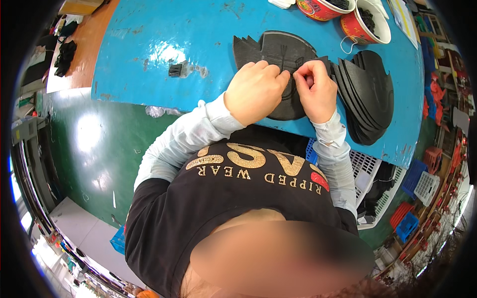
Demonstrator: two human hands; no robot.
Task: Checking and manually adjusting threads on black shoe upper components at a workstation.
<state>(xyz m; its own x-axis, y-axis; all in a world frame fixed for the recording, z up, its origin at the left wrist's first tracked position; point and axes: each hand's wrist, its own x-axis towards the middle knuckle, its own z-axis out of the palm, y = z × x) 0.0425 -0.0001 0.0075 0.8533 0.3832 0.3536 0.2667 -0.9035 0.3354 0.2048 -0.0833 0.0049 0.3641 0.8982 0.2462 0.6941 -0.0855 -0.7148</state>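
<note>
A flat black piece [289,44] with a rounded outline and one jagged side lies on the blue table in front of me. Over its middle, my left hand [256,92] is closed, thumb and forefinger pointing right. My right hand [318,92] faces it with fingertips pinched together, a small gap from the left thumb. Whatever the fingertips hold is too small to make out. Both hands cover part of the black piece. Just right of my right hand, several similar black pieces [367,94] are fanned in a stack.
Two red and white paper tubs [365,35] with small black parts stand at the far right. A small black ribbed bundle [175,70] lies on the blue table [134,54] at left. Below the table's near edge are white plastic baskets [365,171].
</note>
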